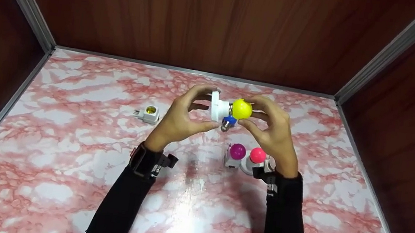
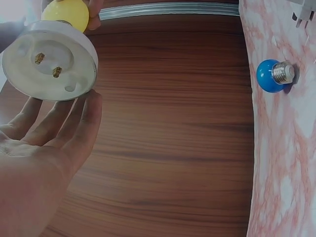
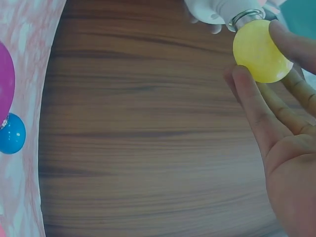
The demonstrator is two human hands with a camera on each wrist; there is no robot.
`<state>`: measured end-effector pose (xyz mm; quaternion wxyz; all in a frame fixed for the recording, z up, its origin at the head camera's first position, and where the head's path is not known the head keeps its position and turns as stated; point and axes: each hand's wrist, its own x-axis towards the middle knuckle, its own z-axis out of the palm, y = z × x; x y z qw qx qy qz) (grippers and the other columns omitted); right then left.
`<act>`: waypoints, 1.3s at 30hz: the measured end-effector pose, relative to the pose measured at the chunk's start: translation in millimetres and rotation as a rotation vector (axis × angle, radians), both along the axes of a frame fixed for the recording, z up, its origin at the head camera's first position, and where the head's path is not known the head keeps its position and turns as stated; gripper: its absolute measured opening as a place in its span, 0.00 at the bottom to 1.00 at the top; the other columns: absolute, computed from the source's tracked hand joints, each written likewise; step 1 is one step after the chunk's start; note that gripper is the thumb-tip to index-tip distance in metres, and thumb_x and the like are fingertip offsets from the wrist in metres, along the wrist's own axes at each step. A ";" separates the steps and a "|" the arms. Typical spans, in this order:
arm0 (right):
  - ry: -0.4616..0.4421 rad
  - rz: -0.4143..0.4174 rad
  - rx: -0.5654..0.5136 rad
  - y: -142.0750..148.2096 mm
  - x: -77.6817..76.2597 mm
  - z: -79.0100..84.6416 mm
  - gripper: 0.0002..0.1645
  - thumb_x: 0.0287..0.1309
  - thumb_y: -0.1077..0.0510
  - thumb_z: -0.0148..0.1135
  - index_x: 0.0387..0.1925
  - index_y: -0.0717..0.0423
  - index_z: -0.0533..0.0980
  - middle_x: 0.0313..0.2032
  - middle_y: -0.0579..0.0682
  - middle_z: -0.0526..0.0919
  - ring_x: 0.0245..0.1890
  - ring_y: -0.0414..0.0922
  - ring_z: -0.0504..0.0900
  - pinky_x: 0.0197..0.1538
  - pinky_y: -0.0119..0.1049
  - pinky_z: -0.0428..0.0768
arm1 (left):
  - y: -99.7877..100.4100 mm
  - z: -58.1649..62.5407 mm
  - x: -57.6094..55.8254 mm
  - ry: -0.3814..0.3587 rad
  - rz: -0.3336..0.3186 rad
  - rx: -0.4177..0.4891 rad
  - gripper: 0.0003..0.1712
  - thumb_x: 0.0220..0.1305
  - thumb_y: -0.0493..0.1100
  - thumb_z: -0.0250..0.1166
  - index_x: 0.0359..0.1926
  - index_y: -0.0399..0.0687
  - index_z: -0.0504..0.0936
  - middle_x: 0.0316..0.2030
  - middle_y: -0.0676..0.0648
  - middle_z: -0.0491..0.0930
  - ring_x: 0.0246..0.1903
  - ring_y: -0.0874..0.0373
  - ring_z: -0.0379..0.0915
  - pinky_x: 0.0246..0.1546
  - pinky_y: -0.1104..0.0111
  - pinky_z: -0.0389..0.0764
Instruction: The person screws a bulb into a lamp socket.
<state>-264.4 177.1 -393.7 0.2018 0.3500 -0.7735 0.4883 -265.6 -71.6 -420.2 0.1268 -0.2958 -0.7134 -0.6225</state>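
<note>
Above the table my left hand (image 1: 183, 115) grips a white round-based bulb holder (image 1: 215, 106) by its rim, thumb below and fingers above. The holder's underside, with two brass screws, faces the left wrist camera (image 2: 55, 64). My right hand (image 1: 272, 125) pinches a yellow light bulb (image 1: 242, 109) between thumb and fingers. The bulb's metal screw base points into the holder's mouth, and part of its thread still shows in the right wrist view (image 3: 248, 19). Behind the two hands, a blue bulb (image 2: 269, 75) with a bare metal base lies on the table.
A white plug-in socket (image 1: 150, 114) with pins lies left on the marbled table (image 1: 49, 192). Near my right wrist stand a purple bulb (image 1: 237, 151) and a pink bulb (image 1: 258, 155) in white holders. Wooden panels (image 1: 204, 20) enclose the back and sides.
</note>
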 end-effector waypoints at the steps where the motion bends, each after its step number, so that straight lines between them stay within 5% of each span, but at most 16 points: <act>1: -0.007 -0.003 0.002 0.7 0.1 -0.4 0.28 0.50 0.66 0.74 0.54 0.66 0.76 0.52 0.59 0.84 0.48 0.50 0.86 0.51 0.31 0.87 | 0.6 -0.7 -0.4 0.007 -0.001 0.000 0.43 0.48 0.44 0.79 0.66 0.51 0.70 0.61 0.46 0.77 0.58 0.57 0.78 0.60 0.63 0.83; 13: -0.046 -0.036 0.038 0.0 -3.9 -4.5 0.27 0.53 0.62 0.73 0.55 0.63 0.77 0.52 0.57 0.85 0.44 0.47 0.87 0.49 0.29 0.87 | 2.4 -3.2 0.5 0.002 0.038 -0.003 0.45 0.44 0.36 0.81 0.65 0.44 0.71 0.62 0.44 0.77 0.59 0.50 0.77 0.62 0.52 0.81; 26: -0.045 -0.113 0.122 2.5 -5.0 -4.5 0.26 0.57 0.56 0.71 0.56 0.59 0.78 0.46 0.52 0.89 0.37 0.43 0.88 0.46 0.24 0.86 | 2.0 -2.3 -0.8 0.073 0.056 -0.062 0.44 0.46 0.46 0.80 0.65 0.50 0.71 0.62 0.50 0.76 0.61 0.58 0.74 0.61 0.61 0.82; 39: 0.036 -0.067 0.109 2.8 -3.9 -1.0 0.30 0.51 0.63 0.73 0.57 0.58 0.76 0.50 0.55 0.88 0.36 0.46 0.90 0.43 0.30 0.88 | 0.5 1.3 0.0 -0.064 -0.007 0.016 0.43 0.51 0.38 0.77 0.67 0.42 0.68 0.61 0.42 0.77 0.59 0.49 0.77 0.62 0.56 0.82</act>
